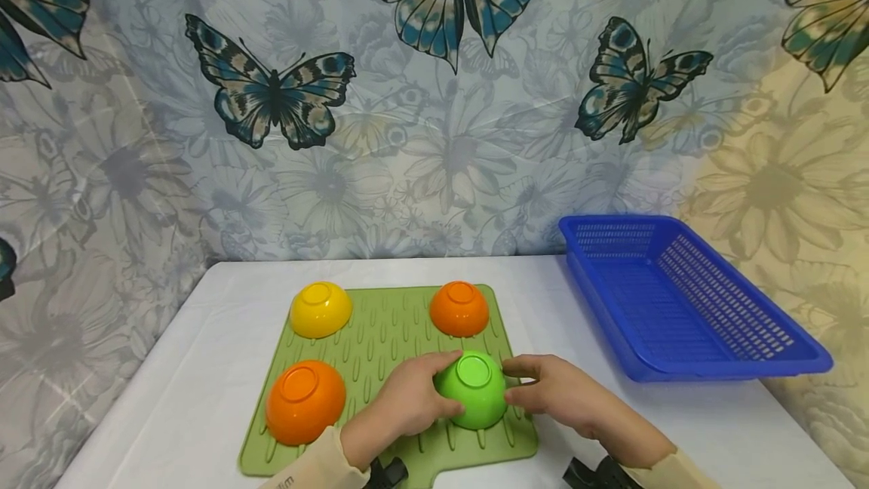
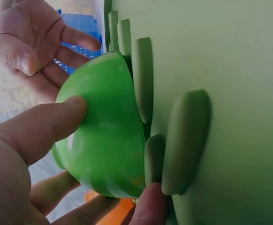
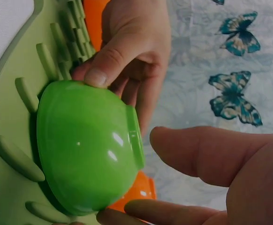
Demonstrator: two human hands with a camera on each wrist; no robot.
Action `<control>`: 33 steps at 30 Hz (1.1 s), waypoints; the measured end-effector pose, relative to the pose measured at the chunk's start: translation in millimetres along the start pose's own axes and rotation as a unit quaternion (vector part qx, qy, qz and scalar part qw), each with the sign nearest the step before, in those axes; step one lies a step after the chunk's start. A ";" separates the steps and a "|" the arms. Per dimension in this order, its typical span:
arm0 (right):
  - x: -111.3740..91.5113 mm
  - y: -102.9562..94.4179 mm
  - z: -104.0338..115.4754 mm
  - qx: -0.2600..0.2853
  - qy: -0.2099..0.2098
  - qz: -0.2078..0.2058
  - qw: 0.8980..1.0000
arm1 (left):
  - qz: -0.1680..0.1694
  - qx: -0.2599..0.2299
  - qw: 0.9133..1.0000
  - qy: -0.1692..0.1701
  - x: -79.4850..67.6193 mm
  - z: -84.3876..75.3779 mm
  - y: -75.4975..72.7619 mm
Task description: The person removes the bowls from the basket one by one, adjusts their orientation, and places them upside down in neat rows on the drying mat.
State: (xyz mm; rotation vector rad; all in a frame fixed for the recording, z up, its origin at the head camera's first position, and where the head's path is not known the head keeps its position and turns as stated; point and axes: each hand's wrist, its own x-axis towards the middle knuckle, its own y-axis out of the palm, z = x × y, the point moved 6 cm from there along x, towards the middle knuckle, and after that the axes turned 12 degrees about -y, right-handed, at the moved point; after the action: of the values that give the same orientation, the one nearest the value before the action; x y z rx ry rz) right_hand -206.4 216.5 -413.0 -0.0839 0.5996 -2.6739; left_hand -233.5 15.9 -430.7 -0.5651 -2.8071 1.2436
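A green bowl (image 1: 477, 402) sits upside down on the front right of a green drying mat (image 1: 387, 368) with raised ridges. My left hand (image 1: 413, 396) grips it from the left, its thumb on the near side and fingers round the far side. At the bowl's right is my right hand (image 1: 562, 396), thumb and fingers spread; in the right wrist view its thumb (image 3: 193, 152) stands apart from the bowl. Also upside down on the mat are a yellow bowl (image 1: 320, 311) at back left, an orange bowl (image 1: 459, 310) at back right and a larger orange bowl (image 1: 305, 404) at front left.
A blue perforated plastic basket (image 1: 679, 308) stands to the right of the mat, on the table's right edge. White cloth (image 1: 183, 368) covers the table. Behind it hangs a butterfly-and-flower patterned fabric (image 1: 434, 172).
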 end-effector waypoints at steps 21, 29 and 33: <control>1.6 -20.7 9.9 -0.223 -0.020 -0.075 0.972 | -0.029 0.070 0.997 0.014 6.0 -6.3 9.6; 11.4 -18.8 43.9 -0.428 -0.103 -0.146 0.886 | -0.029 0.079 0.996 0.003 1.8 -1.5 10.2; 16.8 -20.4 55.7 -0.468 -0.105 -0.177 0.860 | -0.030 0.103 0.994 -0.010 -2.2 -3.4 6.7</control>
State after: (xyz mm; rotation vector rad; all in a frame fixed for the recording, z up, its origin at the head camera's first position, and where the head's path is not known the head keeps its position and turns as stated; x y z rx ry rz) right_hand -221.5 204.6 -354.4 -0.8026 1.8890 -2.3514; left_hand -228.7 21.7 -433.0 -0.4571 -2.6433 1.5102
